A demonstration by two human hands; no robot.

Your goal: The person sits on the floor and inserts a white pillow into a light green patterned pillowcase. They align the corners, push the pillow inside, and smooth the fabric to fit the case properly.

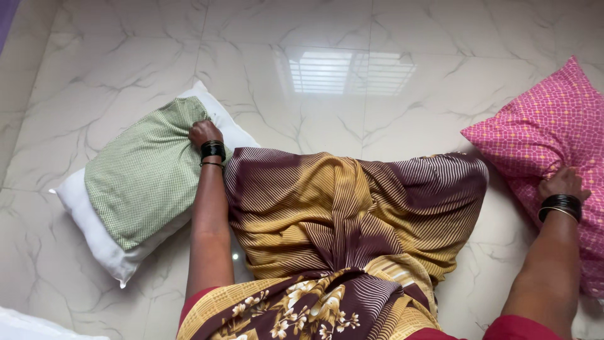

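The left hand's fingers are curled into the edge of a green checked pillowcase [146, 170], pinching the cloth; the fingertips themselves are buried in the fold and cannot be seen. That left hand [204, 132] sits at about ten o'clock from the person's lap, black bangles on the wrist. The case only partly covers a white pillow [94, 230], whose bare ends stick out at the upper right and along the lower left.

The right hand [562, 182], at three o'clock, rests on a pink patterned pillow [544, 129]; its fingers bend down into the fabric and out of sight, so whether they grasp or merely press cannot be told. The pillow's right side is cut off by the frame edge.

Between the arms, a brown and gold striped sari [352, 208] spreads over the marble floor [327, 75], hiding the legs.
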